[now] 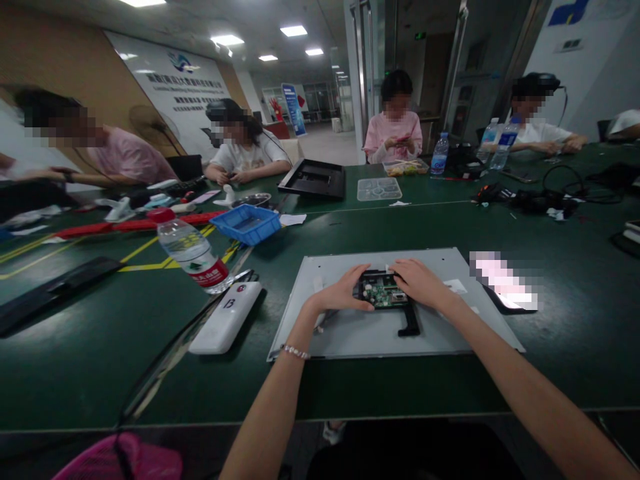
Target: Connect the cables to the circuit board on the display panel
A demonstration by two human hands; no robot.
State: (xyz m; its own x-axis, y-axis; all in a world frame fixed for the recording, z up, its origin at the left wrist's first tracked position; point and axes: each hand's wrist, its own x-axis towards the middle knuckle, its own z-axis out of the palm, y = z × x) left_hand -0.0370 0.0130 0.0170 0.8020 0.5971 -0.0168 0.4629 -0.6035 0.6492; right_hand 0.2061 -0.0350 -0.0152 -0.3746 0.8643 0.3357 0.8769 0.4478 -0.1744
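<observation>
A green circuit board (385,293) sits in a black plastic frame, over a pale grey flat panel (340,340). My left hand (345,290) grips the frame's left side, with the thumb along the near edge and the fingers at the far edge. Around its far right corner bends my right hand (420,283), fingertips on the frame and board edge. A black hooked arm (411,320) of the frame sticks out toward me on the right. My palms and fingers hide parts of the frame's edges.
Left of the panel lie a white power bank (227,317) and a leaning water bottle (193,253), with a blue tray (247,225) beyond. A phone (505,283) is on the right. A black casing (315,179) stands further back. Several people sit around the green table (400,387).
</observation>
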